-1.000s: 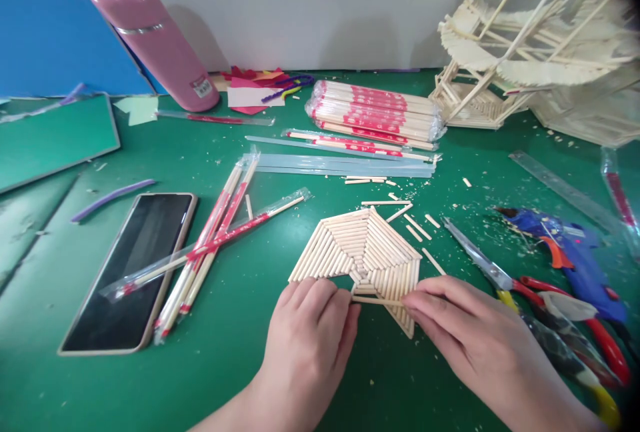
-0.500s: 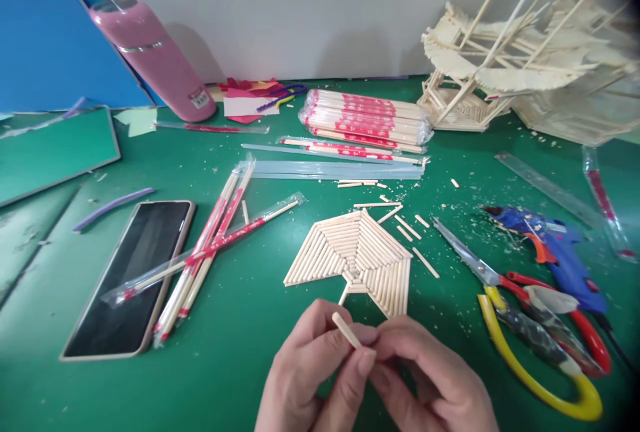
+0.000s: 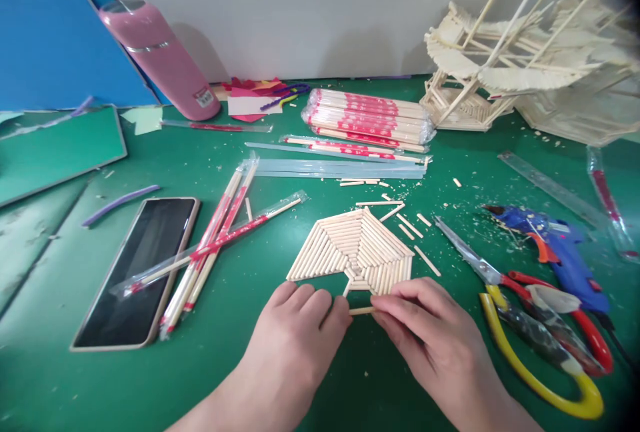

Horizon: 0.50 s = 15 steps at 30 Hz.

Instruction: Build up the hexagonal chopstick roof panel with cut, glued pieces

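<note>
phone (image 3: 137, 271) left | stick panel (image 3: 356, 249) centre, before chopstick pack (image 3: 369, 118) | scissors (image 3: 520, 292), glue gun (image 3: 555, 252) right

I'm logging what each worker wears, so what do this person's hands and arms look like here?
Both the left hand and the right hand are bare: no gloves, rings, watch or bracelets show. The forearms, as far as the frame reaches, are uncovered too, with no sleeve edge in view. Fingernails look short and unpainted.
</note>
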Motion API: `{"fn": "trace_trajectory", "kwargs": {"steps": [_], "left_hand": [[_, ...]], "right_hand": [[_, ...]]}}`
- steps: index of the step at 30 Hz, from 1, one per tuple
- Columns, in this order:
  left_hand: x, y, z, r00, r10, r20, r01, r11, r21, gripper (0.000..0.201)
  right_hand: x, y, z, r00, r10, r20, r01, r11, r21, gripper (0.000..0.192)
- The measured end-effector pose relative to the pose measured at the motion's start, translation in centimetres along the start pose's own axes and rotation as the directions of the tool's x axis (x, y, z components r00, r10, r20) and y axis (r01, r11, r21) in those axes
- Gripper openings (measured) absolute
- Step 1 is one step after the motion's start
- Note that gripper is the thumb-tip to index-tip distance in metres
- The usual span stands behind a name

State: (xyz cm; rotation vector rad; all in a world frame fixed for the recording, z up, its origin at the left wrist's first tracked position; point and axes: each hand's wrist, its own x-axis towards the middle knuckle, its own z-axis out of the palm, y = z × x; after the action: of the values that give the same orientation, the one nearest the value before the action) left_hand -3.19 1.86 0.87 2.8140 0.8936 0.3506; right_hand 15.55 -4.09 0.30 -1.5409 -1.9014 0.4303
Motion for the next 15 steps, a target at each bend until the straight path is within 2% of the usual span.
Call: {"fn": "trace_trajectory", "kwargs": {"steps": [2,7,15], "left_hand": [[-0.1,-0.2,0.1,1.000,-0.009,0.015,0.009,1.000,-0.027,0.015],[-0.3,-0.5,0.6,0.996,-0.072,-0.059,0.063,0.988,-0.140,0.016],[-0.8,-0.5,1.7,0.993,-0.086,-0.082,0.083,0.996,-0.037,0.016]], "right_hand": [[0.0,0.1,0.4,0.999,0.021,0.026,-0.021,0.999,-0.024,0.015],[0.3,0.2,0.6,0.999,0.025,0.035,-0.024,0.999,-0.024,0.015],[0.6,0.2,0.3,0.986,0.126,-0.106,-0.120,0.991,0.063,0.012]]}}
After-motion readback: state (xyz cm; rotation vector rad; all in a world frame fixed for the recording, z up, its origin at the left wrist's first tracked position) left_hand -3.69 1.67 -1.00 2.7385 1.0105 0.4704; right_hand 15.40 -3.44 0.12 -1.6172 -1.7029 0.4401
